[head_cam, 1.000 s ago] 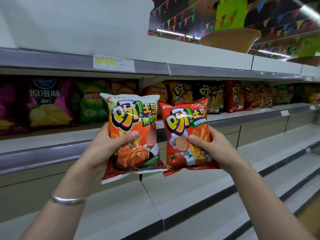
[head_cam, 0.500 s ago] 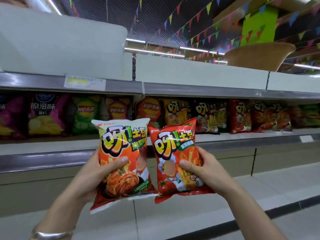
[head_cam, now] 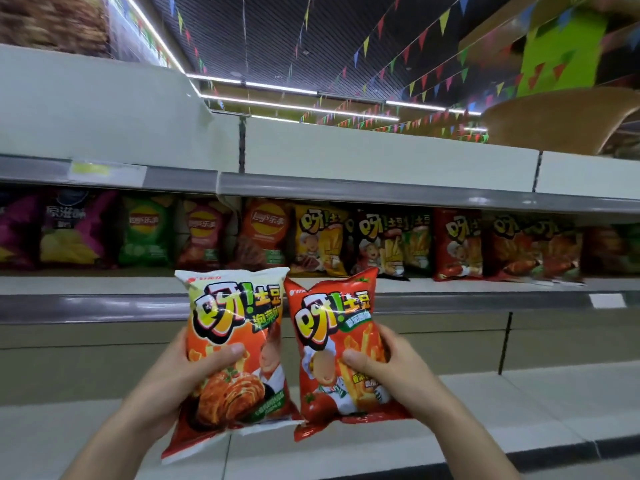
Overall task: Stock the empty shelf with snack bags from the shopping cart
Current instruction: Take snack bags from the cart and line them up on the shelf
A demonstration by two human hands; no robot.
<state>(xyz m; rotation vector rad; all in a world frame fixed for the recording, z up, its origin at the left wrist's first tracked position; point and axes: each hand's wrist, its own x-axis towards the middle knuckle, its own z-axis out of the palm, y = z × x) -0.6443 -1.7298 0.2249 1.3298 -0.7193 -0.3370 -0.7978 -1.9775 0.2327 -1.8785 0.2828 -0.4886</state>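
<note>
Stocked shelf point(head_cam: 415, 287) spans background, snack bags in row. Orange bag point(head_cam: 235, 344) and red bag point(head_cam: 341, 348) upright, side by side before it. Left hand point(head_cam: 173, 379) grips orange; right hand point(head_cam: 394, 370) grips red.

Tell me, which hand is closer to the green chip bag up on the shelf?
Left. The left hand, holding the orange kimchi bag, sits below and slightly right of the green chip bag. The right hand, gripping the red tomato bag, is much farther right.
</note>
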